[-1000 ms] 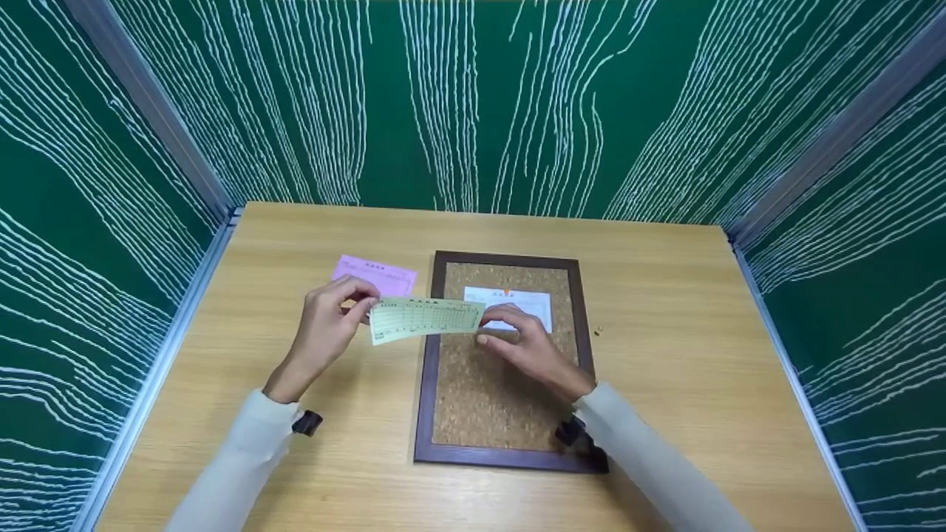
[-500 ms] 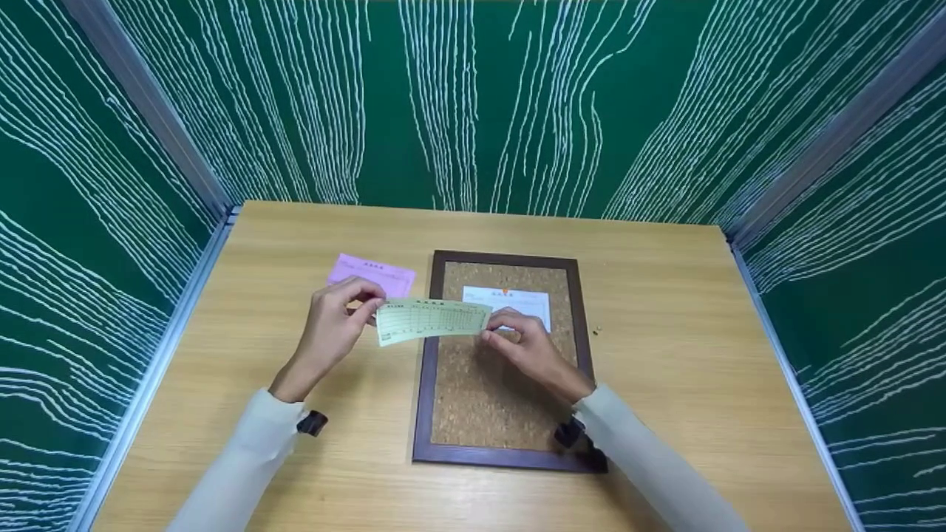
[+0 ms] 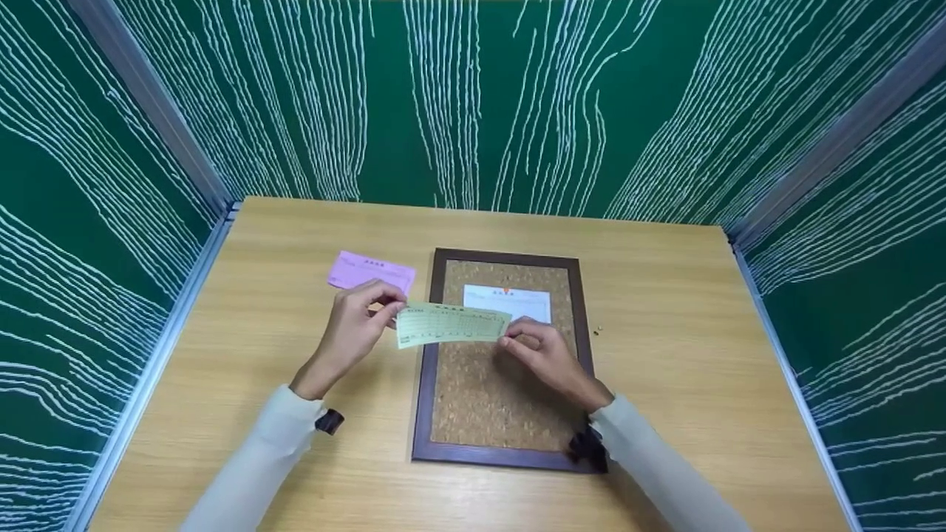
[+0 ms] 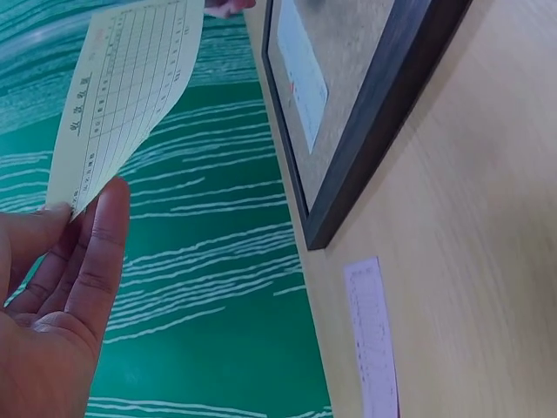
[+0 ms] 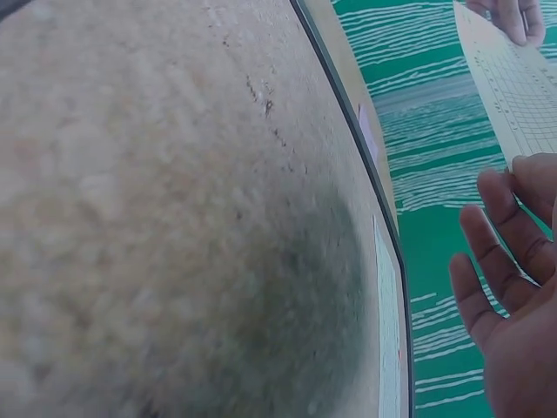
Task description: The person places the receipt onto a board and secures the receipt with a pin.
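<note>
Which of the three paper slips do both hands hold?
The green slip, pinched at opposite ends; the pink slip lies on the table, the white slip on the corkboard.

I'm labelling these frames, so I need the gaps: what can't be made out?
Head view: part of the white slip, behind the green slip and right hand.
Head view: part of the pink slip, behind the left hand.
Head view: the specks right of the corkboard, too small to identify.
Left wrist view: one end of the pink slip, cut off by the bottom edge.
</note>
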